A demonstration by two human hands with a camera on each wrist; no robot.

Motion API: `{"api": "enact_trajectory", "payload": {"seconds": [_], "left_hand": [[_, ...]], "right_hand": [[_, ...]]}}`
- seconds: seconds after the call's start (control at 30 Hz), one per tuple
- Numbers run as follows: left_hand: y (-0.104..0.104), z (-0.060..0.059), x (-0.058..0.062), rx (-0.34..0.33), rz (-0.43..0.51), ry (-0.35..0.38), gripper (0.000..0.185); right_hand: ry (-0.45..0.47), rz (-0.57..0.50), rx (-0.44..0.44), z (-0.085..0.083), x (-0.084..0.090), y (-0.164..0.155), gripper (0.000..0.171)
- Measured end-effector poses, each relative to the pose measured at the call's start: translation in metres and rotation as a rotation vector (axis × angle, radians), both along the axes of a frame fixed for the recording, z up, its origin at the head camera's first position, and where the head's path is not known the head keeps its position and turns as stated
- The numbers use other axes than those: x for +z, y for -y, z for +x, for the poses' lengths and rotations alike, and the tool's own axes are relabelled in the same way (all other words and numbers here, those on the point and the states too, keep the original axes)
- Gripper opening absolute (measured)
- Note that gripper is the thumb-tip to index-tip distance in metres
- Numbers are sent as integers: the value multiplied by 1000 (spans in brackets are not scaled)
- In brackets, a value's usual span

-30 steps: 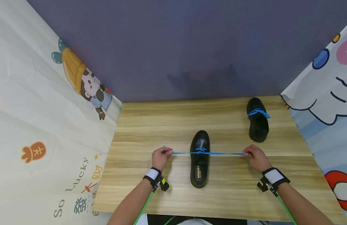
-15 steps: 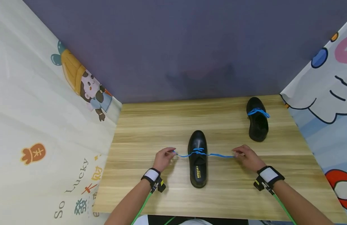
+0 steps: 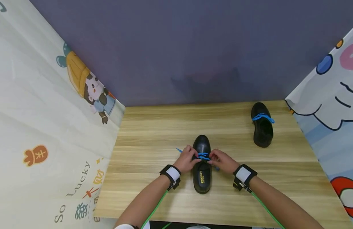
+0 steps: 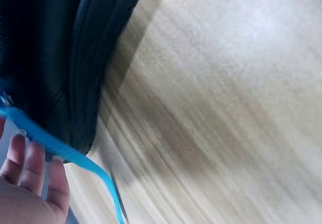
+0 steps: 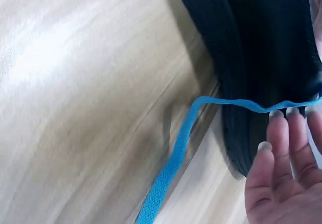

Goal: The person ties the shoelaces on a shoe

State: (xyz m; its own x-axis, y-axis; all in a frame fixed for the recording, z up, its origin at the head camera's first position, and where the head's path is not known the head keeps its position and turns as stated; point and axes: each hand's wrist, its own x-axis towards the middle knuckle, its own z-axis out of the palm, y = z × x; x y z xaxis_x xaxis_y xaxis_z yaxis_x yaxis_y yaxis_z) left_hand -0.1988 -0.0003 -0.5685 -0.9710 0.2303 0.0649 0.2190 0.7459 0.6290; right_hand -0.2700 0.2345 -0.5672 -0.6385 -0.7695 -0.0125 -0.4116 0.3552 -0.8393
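A black leather shoe lies toe-forward on the wooden table, blue shoelace threaded across its front. Close over the lacing, my left hand pinches the lace at the shoe's left side, and a loose end sticks out beyond the fingers. Opposite it, my right hand holds the lace between thumb and fingers at the right side. In the left wrist view, the blue lace passes over the fingertips and down past the shoe. The right wrist view has its other length hanging from the fingers toward the table.
Another black shoe with a tied blue lace stands at the table's back right. A grey-purple panel borders the wooden table behind, with printed curtains at both sides. Green cables run from the wrist cameras.
Both hands have come inward from wide apart to the shoe's lacing. The lace, stretched taut at first, then slackened, is now gripped close to the shoe. The other shoe stays put.
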Motion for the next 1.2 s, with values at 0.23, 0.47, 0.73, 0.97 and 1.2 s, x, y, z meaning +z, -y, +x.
{"api": "enact_trajectory", "payload": {"seconds": [0.23,0.47,0.73,0.97,1.2], "left_hand": [[4,-1,1,-39,17,49,13],[10,-5,2,-10,80,149,16],[21,-3,-1,-41,-25,33,27],[29,0,-4,3,-16,-50,29],[31,7,-6,28,15,-20,33]], "right_hand": [[-61,-31,30,0,-2,0,10],[-18,-24,6,-4,3,0,9],[-158,48,-21,-6,7,1,23],[-274,55,-34,-10,9,1,35],[-82,37,-19,-9,2,-2,24]]}}
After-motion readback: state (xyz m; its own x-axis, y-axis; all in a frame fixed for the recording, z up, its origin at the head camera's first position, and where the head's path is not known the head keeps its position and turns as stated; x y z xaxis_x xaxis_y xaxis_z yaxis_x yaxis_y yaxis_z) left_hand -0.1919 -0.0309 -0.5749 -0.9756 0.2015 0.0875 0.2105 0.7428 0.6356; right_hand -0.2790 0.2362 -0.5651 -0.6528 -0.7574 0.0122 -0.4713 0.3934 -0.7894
